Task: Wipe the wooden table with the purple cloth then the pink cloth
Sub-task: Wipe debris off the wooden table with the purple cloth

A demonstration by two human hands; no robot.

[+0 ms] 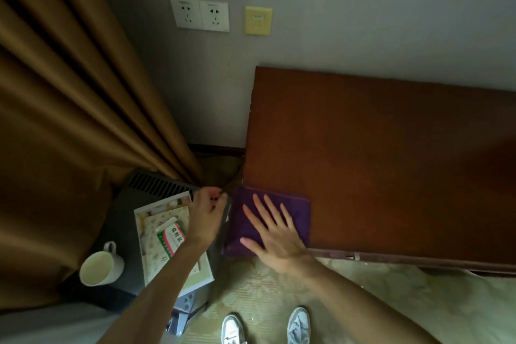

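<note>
Purple cloth (268, 220): folded, lying flat on the near left corner of the wooden tabletop (391, 162). Right hand (275, 237): palm down on the cloth, fingers straight and spread. Left hand (206, 212): over papers (156, 220) on a dark stand beside the tabletop; its grip looks curled, holding nothing discernible. White cup (100, 265): on the stand, near the curtain (69, 106).

Cloth (268, 220) on table's (391, 162) near-left corner — mug (99, 267) far left.

Light: you work in dim, soft light, without glare.
Focus: your view is slightly soft throughout.
Edges: wide-angle bending.
</note>
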